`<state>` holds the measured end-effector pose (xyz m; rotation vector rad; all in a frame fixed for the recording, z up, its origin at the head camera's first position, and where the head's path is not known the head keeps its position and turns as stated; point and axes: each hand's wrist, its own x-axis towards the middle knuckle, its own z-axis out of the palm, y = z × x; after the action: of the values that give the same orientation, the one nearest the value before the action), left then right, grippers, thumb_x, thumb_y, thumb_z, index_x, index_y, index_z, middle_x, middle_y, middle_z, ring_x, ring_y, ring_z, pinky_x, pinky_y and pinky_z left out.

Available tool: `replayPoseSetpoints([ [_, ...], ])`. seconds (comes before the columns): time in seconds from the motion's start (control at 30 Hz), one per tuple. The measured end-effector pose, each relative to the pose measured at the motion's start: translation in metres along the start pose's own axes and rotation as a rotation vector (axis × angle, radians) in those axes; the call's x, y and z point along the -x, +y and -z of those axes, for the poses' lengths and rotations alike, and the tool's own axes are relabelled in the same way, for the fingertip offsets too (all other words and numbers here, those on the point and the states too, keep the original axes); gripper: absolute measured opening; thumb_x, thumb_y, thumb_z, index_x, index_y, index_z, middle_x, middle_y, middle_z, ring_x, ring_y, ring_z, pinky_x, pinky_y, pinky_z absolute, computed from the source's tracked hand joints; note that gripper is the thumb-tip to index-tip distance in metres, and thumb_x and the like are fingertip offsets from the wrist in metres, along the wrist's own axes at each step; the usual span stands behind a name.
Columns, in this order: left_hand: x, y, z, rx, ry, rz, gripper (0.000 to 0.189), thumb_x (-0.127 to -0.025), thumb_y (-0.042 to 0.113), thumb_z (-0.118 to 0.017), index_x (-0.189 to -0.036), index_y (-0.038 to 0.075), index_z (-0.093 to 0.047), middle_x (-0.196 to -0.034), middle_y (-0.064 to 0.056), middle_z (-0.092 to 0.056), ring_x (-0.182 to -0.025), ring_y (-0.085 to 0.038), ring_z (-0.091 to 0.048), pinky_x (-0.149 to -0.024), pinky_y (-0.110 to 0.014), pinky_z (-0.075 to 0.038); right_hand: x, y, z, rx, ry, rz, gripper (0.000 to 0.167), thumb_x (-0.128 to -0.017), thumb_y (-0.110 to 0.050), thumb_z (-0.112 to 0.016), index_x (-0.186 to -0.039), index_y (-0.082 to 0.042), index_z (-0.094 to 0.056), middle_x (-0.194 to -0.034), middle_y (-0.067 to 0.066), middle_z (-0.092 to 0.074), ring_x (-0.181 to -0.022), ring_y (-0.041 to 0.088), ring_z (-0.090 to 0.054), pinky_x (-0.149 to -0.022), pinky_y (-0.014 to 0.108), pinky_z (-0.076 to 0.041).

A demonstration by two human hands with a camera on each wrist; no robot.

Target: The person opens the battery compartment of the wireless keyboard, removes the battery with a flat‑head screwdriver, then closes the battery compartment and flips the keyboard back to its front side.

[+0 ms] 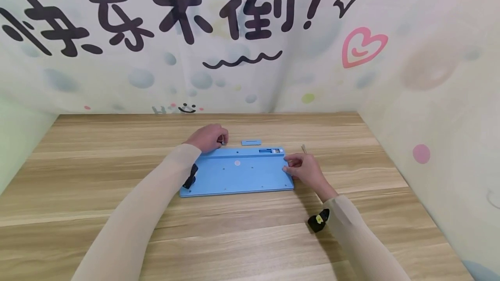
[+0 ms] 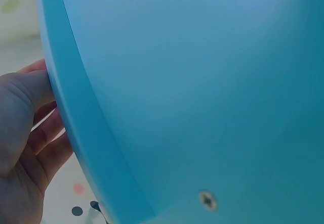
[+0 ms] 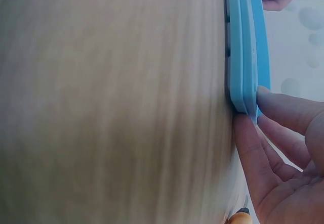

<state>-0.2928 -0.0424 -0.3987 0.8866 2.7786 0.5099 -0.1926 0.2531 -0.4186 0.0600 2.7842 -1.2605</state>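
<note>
A light blue keyboard (image 1: 242, 179) lies face down on the wooden table, its screws showing. At its far right corner the battery compartment (image 1: 271, 151) is uncovered, with a metallic and white part inside. The loose blue battery cover (image 1: 251, 142) lies just beyond the far edge. My right hand (image 1: 306, 170) pinches the keyboard's right edge, thumb on top and a finger beneath in the right wrist view. Beyond the far left edge, my left hand (image 1: 208, 138) has curled fingers around a small dark thing with a pale end (image 1: 222, 143); its kind is unclear.
Behind my right hand a thin metal shaft (image 1: 304, 148) shows; an orange handle (image 3: 240, 218) appears low in the right wrist view. A printed cloth (image 1: 250, 86) hangs behind the table (image 1: 234, 237) and along its right side. Black cameras are strapped to both wrists.
</note>
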Motion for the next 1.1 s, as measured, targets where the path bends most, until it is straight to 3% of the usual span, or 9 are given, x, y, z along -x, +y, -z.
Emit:
replayPoseSetpoints([
  [0.33,-0.003,-0.002,0.0,0.003,0.012,0.019,0.01,-0.083,0.007,-0.066,-0.091,0.013,-0.065,-0.091,-0.002,-0.056,-0.083,-0.02,-0.049,-0.077,-0.034,-0.043,0.0,-0.001,0.001,-0.003,-0.006,0.01,0.028,-0.079,-0.004,-0.07,-0.106,0.0,-0.065,-0.089,0.011,-0.061,-0.078,0.02,-0.057,-0.062,0.027,-0.052],
  [0.57,-0.002,0.0,0.003,0.037,0.055,-0.012,0.009,-0.085,0.01,-0.064,-0.094,0.012,-0.066,-0.096,-0.003,-0.059,-0.089,-0.019,-0.052,-0.081,-0.034,-0.044,0.0,-0.001,0.001,-0.014,-0.01,0.003,0.028,-0.079,-0.004,-0.07,-0.106,0.0,-0.064,-0.089,0.011,-0.061,-0.078,0.02,-0.057,-0.063,0.027,-0.053],
  [1.1,0.016,0.016,0.012,0.165,0.113,-0.034,0.014,-0.083,0.003,-0.063,-0.096,0.004,-0.065,-0.095,-0.007,-0.06,-0.089,-0.021,-0.055,-0.081,-0.035,-0.046,0.0,0.0,0.0,-0.026,-0.009,0.001,0.029,-0.079,-0.003,-0.07,-0.107,0.001,-0.064,-0.088,0.011,-0.061,-0.076,0.019,-0.058,-0.061,0.027,-0.053],
])
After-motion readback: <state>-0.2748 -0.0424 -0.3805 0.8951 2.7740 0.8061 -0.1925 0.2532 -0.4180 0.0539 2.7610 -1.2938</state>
